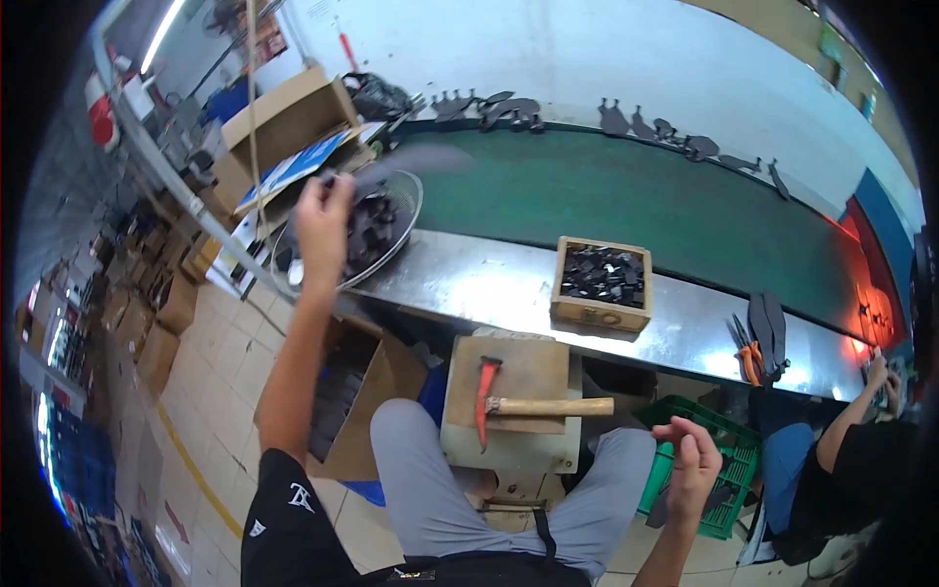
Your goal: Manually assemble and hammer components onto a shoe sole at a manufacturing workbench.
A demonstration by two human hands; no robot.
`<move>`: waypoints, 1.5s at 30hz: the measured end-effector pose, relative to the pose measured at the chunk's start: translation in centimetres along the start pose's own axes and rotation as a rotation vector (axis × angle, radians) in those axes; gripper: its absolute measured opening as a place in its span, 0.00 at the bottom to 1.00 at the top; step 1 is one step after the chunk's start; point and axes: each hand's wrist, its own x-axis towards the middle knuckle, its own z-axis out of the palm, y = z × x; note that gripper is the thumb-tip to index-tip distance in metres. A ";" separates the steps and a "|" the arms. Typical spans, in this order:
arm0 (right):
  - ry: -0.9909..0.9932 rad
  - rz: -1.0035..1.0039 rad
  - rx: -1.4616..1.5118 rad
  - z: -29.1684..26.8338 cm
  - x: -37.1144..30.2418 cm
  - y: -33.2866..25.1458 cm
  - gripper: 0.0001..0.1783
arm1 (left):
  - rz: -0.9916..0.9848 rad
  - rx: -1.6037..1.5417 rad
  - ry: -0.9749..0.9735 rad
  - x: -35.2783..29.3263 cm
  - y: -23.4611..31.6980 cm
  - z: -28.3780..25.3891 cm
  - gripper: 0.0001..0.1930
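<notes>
My left hand (325, 230) is raised at the left, over a round wire basket (416, 210) of dark pieces. Its fingers are closed on a dark flat piece (416, 164), blurred by motion, that sticks out to the right over the green belt. Above my right knee, my right hand (690, 465) hangs with loosely curled fingers and nothing visible in it. Between my knees, a hammer (548, 406) with a red head and wooden handle lies on a board-topped block (509, 357). A wooden box (602, 315) of small black parts stands on the metal ledge.
A green conveyor belt (587, 181) runs behind the metal ledge (460, 274); dark flat pieces (614, 117) line its far edge. Orange-handled pliers (749, 357) lie at the right. A green crate (724, 450), a carton (367, 411) and a co-worker (851, 460) are close by.
</notes>
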 end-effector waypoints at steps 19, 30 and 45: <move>0.205 0.159 -1.167 -32.8 23.3 7.7 0.22 | 0.391 0.420 -0.407 1.9 -4.3 8.5 0.17; -0.035 -0.194 -0.860 0.6 23.3 -11.3 0.25 | 0.619 -0.227 -0.607 -12.2 14.3 11.2 0.35; -0.881 -0.417 -1.282 7.7 4.9 6.2 0.46 | 0.049 -0.827 -1.492 -19.7 8.6 -6.2 0.38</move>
